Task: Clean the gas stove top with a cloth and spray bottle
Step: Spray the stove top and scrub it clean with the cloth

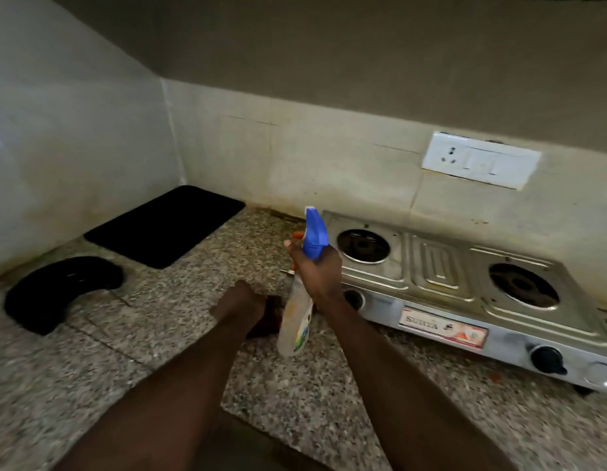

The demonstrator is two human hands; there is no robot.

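While the right hand (317,270) grips the spray bottle (295,321) at its neck, fingers curled round it just under the blue trigger head, the bottle hangs tilted above the speckled granite table (91,385), just beside the left front corner of the steel two-burner gas stove (438,277). The stove stands on the table against the tiled wall, both burners bare, with a black knob (546,359) on its front panel. The left hand (241,300) is low on the table beside the bottle's base, over a dark brown thing (271,321) that may be a cloth. Blur hides how its fingers lie. A black mat (166,226) lies in the far left corner.
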